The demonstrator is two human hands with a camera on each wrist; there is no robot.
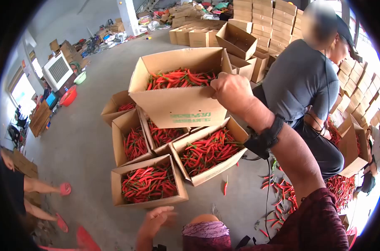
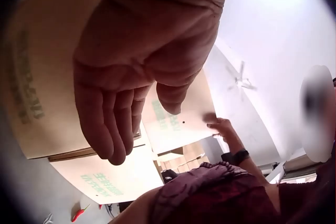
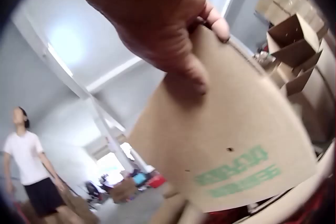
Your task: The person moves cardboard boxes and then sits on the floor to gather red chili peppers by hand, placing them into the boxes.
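Floor (image 1: 85,138): grey, loose chilies (image 1: 225,187)
Cartons (image 1: 263,21): I see stacks at back
Raised box (image 1: 179,104): chili-filled, over chili-filled lower boxes (image 1: 119,140)
Right hand (image 1: 233,90): pinches its rim
Left hand (image 1: 157,219): loosely bent, holding nothing

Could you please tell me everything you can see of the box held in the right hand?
The box is plain brown, apparently corrugated cardboard, with an open top and straight walls. Green printing and two small dark holes mark its near wall. Red chillies with green stems lie inside, below the rim. The right hand grips its near right corner. It is mouth up above other boxes; whether it touches them is unclear.
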